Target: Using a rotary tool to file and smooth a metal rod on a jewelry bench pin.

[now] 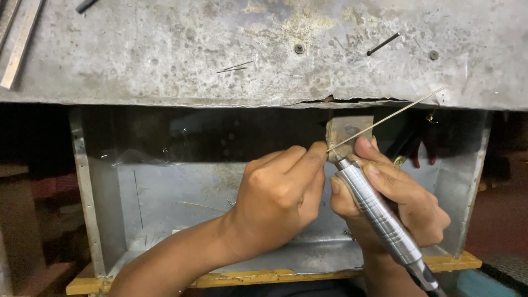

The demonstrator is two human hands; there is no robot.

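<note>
Grinding step, frame centre: left hand (pixel 280 192) pinches thin metal rod (pixel 385 118) against wooden bench peg (pixel 346 132); right hand (pixel 396 203) grips silver rotary handpiece (pixel 379 214), tip at rod end. Next likely needs steady pressure, slow rod rotation.

A thin, straight, pale metal rod (pixel 385 119) runs on a slant from lower left to upper right, its lower end pinched at the fingertips and its upper end reaching up to the edge of the worn grey benchtop. A silver, ribbed, cylindrical rotary handpiece (pixel 379 215) lies tilted the other way, its narrow tip at upper left meeting the rod's lower end just below a small tan wooden block, its dark cable end at lower right.
</note>
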